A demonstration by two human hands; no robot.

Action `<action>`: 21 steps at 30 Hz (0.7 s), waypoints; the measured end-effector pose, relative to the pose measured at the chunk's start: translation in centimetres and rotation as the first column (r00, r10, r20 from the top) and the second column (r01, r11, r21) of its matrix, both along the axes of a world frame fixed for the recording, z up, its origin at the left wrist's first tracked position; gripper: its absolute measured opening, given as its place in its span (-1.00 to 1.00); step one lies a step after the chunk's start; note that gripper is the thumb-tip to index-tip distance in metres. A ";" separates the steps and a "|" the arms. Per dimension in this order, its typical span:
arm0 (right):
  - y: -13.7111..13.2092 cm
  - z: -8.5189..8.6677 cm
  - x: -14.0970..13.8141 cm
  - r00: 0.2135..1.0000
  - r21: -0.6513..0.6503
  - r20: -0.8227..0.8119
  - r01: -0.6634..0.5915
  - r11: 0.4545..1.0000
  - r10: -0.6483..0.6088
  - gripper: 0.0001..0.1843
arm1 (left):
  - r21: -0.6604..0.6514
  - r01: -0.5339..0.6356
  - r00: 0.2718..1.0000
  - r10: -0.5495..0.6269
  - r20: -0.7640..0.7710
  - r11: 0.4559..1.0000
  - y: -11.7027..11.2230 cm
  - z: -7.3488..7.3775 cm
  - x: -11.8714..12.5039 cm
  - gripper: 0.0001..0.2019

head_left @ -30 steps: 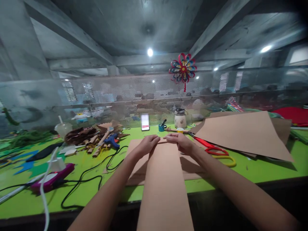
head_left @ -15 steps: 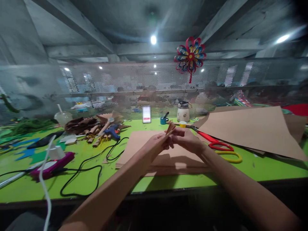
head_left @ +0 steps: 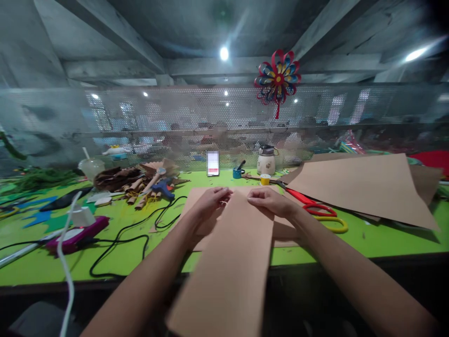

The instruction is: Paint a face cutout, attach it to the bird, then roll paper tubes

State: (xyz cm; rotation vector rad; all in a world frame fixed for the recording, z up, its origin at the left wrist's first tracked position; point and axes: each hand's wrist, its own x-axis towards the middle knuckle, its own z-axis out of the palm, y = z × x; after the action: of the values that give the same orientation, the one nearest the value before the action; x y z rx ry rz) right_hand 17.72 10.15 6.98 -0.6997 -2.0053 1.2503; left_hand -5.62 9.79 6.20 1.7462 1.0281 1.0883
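A long strip of brown paper (head_left: 242,234) runs from between my hands toward me and past the table's front edge, its near end blurred. My right hand (head_left: 271,201) pinches its far right edge between thumb and fingers. My left hand (head_left: 210,203) is closed at the far left corner, its fingertips against the paper and partly hidden. Under both hands lies a stack of brown paper sheets (head_left: 192,194) on the green table (head_left: 287,257). Red-handled scissors (head_left: 315,208) rest to the right of my right hand, beside a yellow handle loop (head_left: 333,224).
Large brown sheets (head_left: 361,187) cover the right side. On the left are a blue glue gun (head_left: 163,189), rolled paper pieces, black cables and a purple power strip (head_left: 77,235). A phone (head_left: 212,164), blue cup (head_left: 237,173), yellow tape roll (head_left: 264,179) and jug (head_left: 266,160) stand behind.
Half a second ago both hands were together around a small pleated bundle of brown paper. Now they are farther apart, and a long flat strip extends toward me between the forearms.
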 end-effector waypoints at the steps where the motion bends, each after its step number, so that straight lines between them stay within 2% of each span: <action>1: 0.2 -0.1 0.1 0.996 0.045 0.084 -0.009 0.999 0.005 -0.69 | -0.029 0.020 1.000 -0.019 0.012 0.999 0.1 0.3 -0.2 -0.62; 4: 0.6 -0.5 0.0 0.961 0.231 0.275 -0.022 0.973 -0.043 -0.72 | -0.065 0.075 0.996 -0.077 -0.042 0.995 -0.2 1.0 0.4 -0.56; 6: 0.7 -0.8 -0.2 0.934 0.318 0.350 -0.045 0.947 -0.074 -0.71 | -0.010 0.105 0.977 -0.105 -0.188 0.994 -1.0 0.9 1.5 -0.58; 8: 0.7 -1.0 -0.4 0.912 0.349 0.401 -0.065 0.935 -0.087 -0.71 | 0.045 0.155 0.940 -0.134 -0.313 0.987 -2.0 0.5 2.5 -0.61; 12: 0.5 -1.2 -0.6 0.900 0.382 0.418 -0.050 0.923 -0.124 -0.74 | 0.036 0.124 0.929 -0.103 -0.356 0.992 -3.1 -0.6 2.7 -0.64; 17: 0.5 -1.7 -0.5 0.930 0.391 0.340 -0.003 0.920 -0.142 -0.79 | 0.000 0.067 0.924 -0.062 -0.377 0.998 -1.6 -0.6 1.0 -0.73; 19: 0.3 -2.2 -0.6 0.948 0.345 0.277 0.051 0.937 -0.154 -0.81 | -0.023 0.061 0.917 -0.065 -0.394 0.998 -1.0 -0.5 0.6 -0.74; 21: -0.2 -2.7 -0.8 0.969 0.234 0.198 0.102 0.967 -0.150 -0.80 | -0.044 0.056 0.919 -0.069 -0.387 0.997 -0.7 -0.5 0.4 -0.73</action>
State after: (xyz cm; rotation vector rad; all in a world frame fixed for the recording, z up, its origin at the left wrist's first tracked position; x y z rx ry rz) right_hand 16.92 9.93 4.24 -0.8670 -2.1945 0.8893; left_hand -5.19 9.07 5.70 2.0023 1.2089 0.6915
